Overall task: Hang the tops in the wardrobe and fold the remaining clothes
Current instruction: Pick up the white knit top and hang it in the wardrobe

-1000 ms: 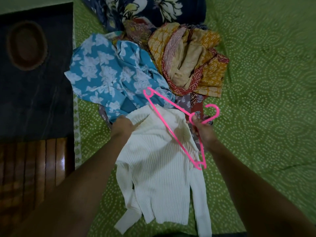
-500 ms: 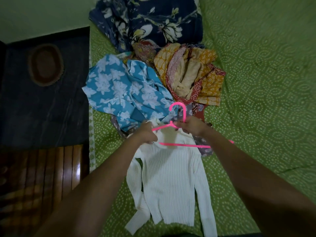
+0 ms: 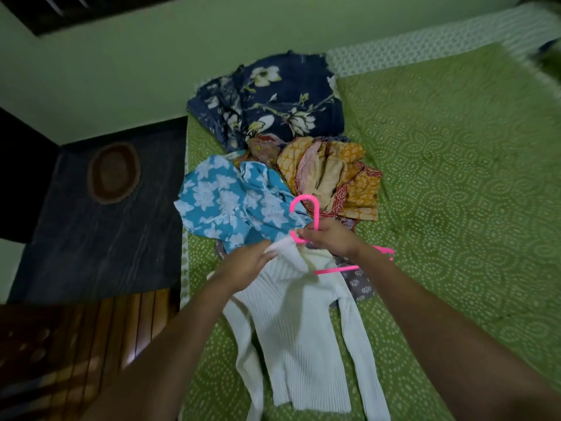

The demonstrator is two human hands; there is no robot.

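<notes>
Low in the frame, your white ribbed top (image 3: 299,338) lies flat on the green bedspread (image 3: 455,208), its long axis running from the hem near you up to the collar at centre. Your left hand (image 3: 243,268) pinches that collar. Your right hand (image 3: 332,240) grips the pink hanger (image 3: 306,208) at its neck, hook pointing up the frame, bar running out to the right. Beyond lie a blue floral garment (image 3: 224,205), an orange one (image 3: 337,177) and a navy one (image 3: 273,98). No writing is readable.
</notes>
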